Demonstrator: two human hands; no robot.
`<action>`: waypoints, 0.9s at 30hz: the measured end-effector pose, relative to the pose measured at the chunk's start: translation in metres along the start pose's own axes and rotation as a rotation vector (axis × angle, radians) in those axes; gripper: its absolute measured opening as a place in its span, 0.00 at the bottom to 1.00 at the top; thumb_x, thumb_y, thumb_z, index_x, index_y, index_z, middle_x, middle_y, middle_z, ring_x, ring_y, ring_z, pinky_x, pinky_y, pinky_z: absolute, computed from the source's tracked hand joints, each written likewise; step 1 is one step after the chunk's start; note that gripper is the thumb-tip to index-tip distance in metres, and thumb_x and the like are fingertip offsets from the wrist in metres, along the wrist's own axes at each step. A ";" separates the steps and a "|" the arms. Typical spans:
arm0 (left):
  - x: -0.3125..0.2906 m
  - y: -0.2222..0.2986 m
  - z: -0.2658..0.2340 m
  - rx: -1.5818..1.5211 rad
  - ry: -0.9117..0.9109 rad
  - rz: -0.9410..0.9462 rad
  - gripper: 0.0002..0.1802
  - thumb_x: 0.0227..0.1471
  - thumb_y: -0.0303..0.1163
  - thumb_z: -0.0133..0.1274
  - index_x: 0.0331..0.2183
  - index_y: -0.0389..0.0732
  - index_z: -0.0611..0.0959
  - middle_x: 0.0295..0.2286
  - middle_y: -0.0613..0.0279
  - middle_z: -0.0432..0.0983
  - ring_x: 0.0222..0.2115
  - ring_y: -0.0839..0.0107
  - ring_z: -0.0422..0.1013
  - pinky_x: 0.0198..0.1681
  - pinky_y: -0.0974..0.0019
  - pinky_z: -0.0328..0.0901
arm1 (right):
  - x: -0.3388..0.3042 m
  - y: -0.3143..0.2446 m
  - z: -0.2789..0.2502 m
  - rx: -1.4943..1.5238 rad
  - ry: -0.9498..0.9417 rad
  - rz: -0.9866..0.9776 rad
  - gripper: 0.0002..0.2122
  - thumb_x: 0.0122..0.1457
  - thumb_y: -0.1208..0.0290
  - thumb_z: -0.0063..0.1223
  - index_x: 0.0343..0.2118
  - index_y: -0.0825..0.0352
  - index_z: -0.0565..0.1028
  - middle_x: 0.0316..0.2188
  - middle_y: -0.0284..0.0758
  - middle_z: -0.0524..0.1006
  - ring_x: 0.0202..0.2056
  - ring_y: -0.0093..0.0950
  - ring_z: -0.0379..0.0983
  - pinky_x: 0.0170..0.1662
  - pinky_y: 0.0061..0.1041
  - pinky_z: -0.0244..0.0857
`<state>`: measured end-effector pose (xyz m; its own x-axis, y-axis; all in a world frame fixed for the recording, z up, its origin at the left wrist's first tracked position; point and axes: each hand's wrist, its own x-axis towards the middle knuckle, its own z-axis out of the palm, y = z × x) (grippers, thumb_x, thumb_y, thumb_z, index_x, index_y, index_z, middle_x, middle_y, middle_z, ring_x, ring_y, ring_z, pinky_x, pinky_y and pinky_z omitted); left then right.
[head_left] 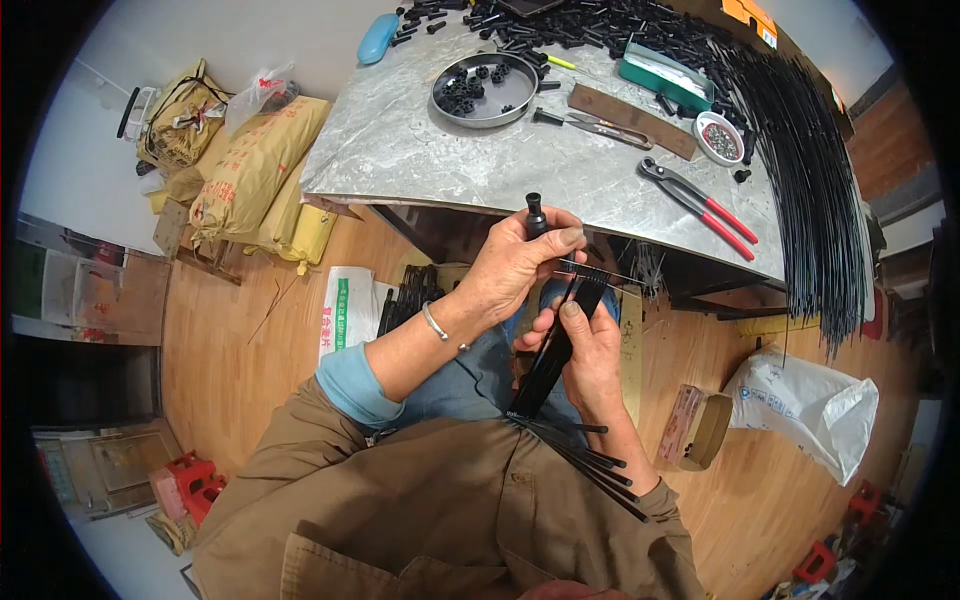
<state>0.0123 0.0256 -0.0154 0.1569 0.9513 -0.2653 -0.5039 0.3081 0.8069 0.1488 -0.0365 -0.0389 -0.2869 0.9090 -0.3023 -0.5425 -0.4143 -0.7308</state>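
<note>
My left hand [515, 265] is closed on a black tubular plastic piece with a flared top [535, 208], held upright between thumb and fingers. Just right of it, my right hand [592, 352] grips a flat bundle of thin black rods [548, 372] below their upper ends. A thin wire [612, 273] crosses at those upper ends, close to my left fingertips; what it passes through is too small to tell. From the bundle's lower end, several black rod ends [605, 472] fan out over my lap.
On the grey table [400, 150] are a round metal tray [482, 118] of black parts, scissors [612, 131], red-handled pincers [700, 208], and a bowl of small metal bits [720, 138]. Long black rods [800, 200] hang over its right edge. A cardboard box [697, 428] and white sack [805, 405] are on the floor.
</note>
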 end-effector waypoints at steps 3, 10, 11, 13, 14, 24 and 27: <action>-0.001 0.001 0.000 0.022 0.012 0.000 0.15 0.51 0.32 0.59 0.40 0.37 0.76 0.33 0.59 0.76 0.35 0.70 0.74 0.37 0.66 0.70 | 0.000 0.001 -0.002 0.006 -0.026 -0.004 0.09 0.65 0.67 0.44 0.39 0.68 0.68 0.27 0.36 0.74 0.27 0.26 0.76 0.34 0.33 0.77; -0.002 0.002 -0.001 0.039 -0.005 0.026 0.15 0.52 0.32 0.58 0.40 0.37 0.76 0.34 0.59 0.77 0.35 0.70 0.74 0.37 0.66 0.70 | 0.000 0.001 -0.001 0.009 -0.022 -0.006 0.09 0.64 0.67 0.44 0.40 0.68 0.68 0.27 0.36 0.73 0.27 0.27 0.75 0.34 0.34 0.77; -0.003 0.002 -0.001 0.035 -0.009 0.029 0.14 0.52 0.31 0.58 0.40 0.36 0.76 0.34 0.58 0.77 0.35 0.69 0.74 0.37 0.65 0.70 | 0.000 0.001 -0.001 0.004 -0.020 -0.007 0.09 0.64 0.67 0.44 0.39 0.68 0.68 0.27 0.35 0.73 0.26 0.27 0.75 0.34 0.34 0.77; -0.002 0.002 -0.002 0.030 -0.013 0.033 0.14 0.52 0.31 0.57 0.40 0.36 0.76 0.34 0.57 0.77 0.35 0.69 0.74 0.38 0.65 0.70 | 0.000 0.001 0.000 -0.003 -0.018 -0.007 0.09 0.64 0.67 0.45 0.39 0.68 0.67 0.27 0.35 0.73 0.26 0.27 0.75 0.34 0.34 0.77; -0.002 0.001 -0.003 0.017 -0.022 0.041 0.14 0.53 0.31 0.57 0.40 0.36 0.76 0.35 0.56 0.77 0.35 0.68 0.74 0.38 0.65 0.70 | 0.000 0.001 -0.001 -0.001 -0.021 -0.012 0.09 0.64 0.66 0.45 0.39 0.68 0.67 0.27 0.35 0.73 0.26 0.27 0.75 0.34 0.34 0.77; -0.003 0.001 -0.003 0.039 -0.045 0.082 0.13 0.53 0.29 0.57 0.39 0.35 0.76 0.34 0.54 0.77 0.35 0.67 0.75 0.37 0.65 0.71 | 0.001 0.001 0.002 -0.009 -0.026 -0.011 0.09 0.64 0.66 0.46 0.38 0.68 0.67 0.27 0.35 0.73 0.26 0.27 0.75 0.34 0.34 0.76; -0.004 0.002 -0.002 0.036 -0.031 0.062 0.12 0.52 0.29 0.57 0.39 0.34 0.76 0.33 0.54 0.77 0.34 0.68 0.75 0.36 0.66 0.72 | 0.003 0.002 0.002 0.004 -0.025 -0.007 0.09 0.64 0.66 0.46 0.38 0.68 0.67 0.26 0.35 0.73 0.26 0.27 0.75 0.34 0.35 0.76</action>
<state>0.0085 0.0229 -0.0137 0.1531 0.9682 -0.1977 -0.4829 0.2478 0.8399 0.1455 -0.0352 -0.0403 -0.3027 0.9104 -0.2819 -0.5474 -0.4082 -0.7306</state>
